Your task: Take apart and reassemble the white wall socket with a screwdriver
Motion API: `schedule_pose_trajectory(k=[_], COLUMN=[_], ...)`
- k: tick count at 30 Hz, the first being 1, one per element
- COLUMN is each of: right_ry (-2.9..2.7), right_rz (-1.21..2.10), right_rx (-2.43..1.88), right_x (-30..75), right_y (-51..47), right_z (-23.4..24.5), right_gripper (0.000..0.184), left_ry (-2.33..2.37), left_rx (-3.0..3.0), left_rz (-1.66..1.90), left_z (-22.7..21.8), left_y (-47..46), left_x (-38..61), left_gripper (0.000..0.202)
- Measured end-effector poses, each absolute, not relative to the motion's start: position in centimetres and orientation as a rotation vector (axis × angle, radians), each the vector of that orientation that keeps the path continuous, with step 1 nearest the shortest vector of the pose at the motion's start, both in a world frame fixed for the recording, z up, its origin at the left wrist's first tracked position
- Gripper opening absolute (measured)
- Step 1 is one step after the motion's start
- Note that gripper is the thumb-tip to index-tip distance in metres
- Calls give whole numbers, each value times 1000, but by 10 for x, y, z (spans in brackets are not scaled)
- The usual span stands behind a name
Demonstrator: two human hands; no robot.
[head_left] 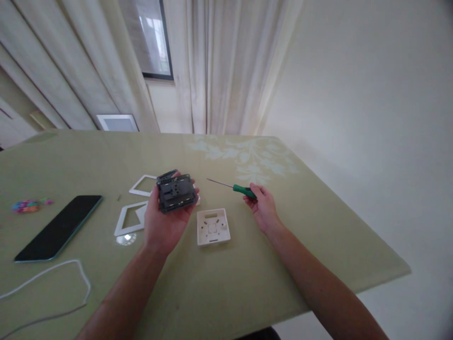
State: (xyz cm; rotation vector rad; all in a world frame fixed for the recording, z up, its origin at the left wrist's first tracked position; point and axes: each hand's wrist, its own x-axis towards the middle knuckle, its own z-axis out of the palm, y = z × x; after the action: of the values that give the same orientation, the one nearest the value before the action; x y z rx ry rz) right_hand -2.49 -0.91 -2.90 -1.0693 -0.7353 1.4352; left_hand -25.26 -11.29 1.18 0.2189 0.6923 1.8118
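Note:
My left hand (pixel 165 232) is closed around a dark grey wall switch module (pixel 177 192), its back with metal contacts facing up. Another dark grey piece (pixel 166 176) shows behind it, partly hidden by my fingers. In my right hand (pixel 262 208) is a screwdriver (pixel 244 190) with a green handle, its thin shaft pointing left toward the module but apart from it. A white square mounting box (pixel 213 227) lies on the table between my hands, open side up. White square frames (pixel 131 219) lie left of my left hand, one partly covered by it.
On the left of the table (pixel 311 226) lie a dark tablet-like slab (pixel 60 229), a white cable (pixel 79 271) and a small pile of colourful bits (pixel 30 205). Curtains (pixel 226 71) hang behind the far edge; a pale wall (pixel 371 118) rises on the right.

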Motion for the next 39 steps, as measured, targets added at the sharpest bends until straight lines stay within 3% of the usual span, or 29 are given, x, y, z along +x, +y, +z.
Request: schedule_pose_trajectory(k=[7,23,29,39], right_ry=[-641,-656,-668,-691], right_rz=[1481,1515,1514,1519], right_rx=[-1098,-1116,-1104,-1093], right_x=[-29,-33,-33,-32], right_y=[-12,-20,-19,-21], right_z=[-29,-31,-30,-33], right_gripper=[34,34,37,37], left_ry=[709,938,1076,1110], left_rx=[-48,-14,20,96], left_rz=[2004,2096,2069,2166], left_z=[7,13,10,4], left_y=[-106,-99,-99,-98], left_x=[-268,-276,-275,-291], left_gripper=[52,47,14,14])
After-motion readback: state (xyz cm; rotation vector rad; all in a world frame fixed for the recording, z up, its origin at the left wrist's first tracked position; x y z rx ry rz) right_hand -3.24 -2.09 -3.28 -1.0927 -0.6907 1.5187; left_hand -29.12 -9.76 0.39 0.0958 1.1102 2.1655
